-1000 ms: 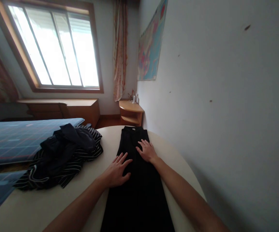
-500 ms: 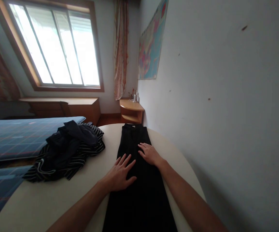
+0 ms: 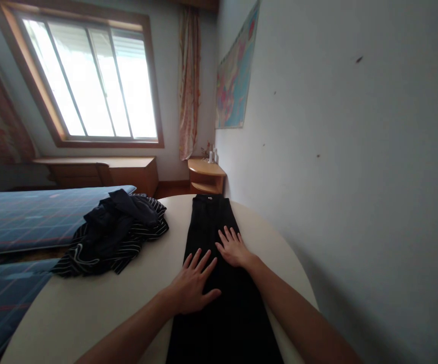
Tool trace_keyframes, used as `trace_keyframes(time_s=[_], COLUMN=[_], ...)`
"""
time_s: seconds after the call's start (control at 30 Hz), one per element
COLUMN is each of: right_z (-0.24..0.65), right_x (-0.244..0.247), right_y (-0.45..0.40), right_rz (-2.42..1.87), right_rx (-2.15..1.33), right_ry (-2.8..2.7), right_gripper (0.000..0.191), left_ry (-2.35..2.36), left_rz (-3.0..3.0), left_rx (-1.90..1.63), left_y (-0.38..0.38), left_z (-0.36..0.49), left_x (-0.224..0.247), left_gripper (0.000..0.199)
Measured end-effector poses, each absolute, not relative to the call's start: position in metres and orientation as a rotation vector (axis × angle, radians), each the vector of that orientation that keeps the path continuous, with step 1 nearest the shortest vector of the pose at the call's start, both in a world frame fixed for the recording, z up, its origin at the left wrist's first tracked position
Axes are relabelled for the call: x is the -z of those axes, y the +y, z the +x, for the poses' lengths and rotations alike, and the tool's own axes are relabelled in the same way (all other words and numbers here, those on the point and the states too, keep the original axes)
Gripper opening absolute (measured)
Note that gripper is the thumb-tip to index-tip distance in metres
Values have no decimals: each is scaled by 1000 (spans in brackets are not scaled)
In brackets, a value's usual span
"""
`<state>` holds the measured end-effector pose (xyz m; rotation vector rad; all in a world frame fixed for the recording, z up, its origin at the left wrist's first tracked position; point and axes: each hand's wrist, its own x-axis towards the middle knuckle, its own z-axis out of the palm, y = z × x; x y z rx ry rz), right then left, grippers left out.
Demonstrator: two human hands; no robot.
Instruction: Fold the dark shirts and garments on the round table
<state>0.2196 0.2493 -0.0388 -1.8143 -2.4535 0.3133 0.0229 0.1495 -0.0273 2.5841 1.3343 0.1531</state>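
Head view: a crumpled heap of navy and black-and-white striped clothes (image 3: 116,230) lies on the round cream table (image 3: 90,298); the left hand (image 3: 191,287), spread wide, rests on the long black fabric garment (image 3: 224,323) laid lengthwise there; the right hand (image 3: 234,248), also spread, rests farther up.

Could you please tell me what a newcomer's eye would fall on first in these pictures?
Probably the bright window at upper left, the lightest patch in view. Next, likely the long black garment laid lengthwise on the pale table, with the left hand and right hand spread on it, the right one farther up. A crumpled heap of dark and striped clothing toward the table's left edge may draw the eye too.
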Motion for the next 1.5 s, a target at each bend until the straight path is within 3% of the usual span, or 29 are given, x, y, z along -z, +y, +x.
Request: trace_keyframes(time_s=[0.23,0.43,0.8,1.33,1.5], right_z=[212,218,214,236,238], right_x=[34,33,19,28,26], right_y=[273,269,200,82,73], right_rz=[-1750,-1437,-1582,-1309,-1259], right_rx=[-277,-232,-351,-446,-433], right_ry=[-2345,-2321,-2688,-2640,-2469], right_gripper=[65,46,69,69,58], left_ry=[1372,1402,1210,1179,1149], left_rz=[2581,2551,2577,2638,2591], left_rx=[-186,-219,-212,-290,-219], left_y=[176,156,100,98,90], left_z=[16,18,9,10,6], left_x=[26,29,26,32,18], left_gripper=[84,76,78,72,74])
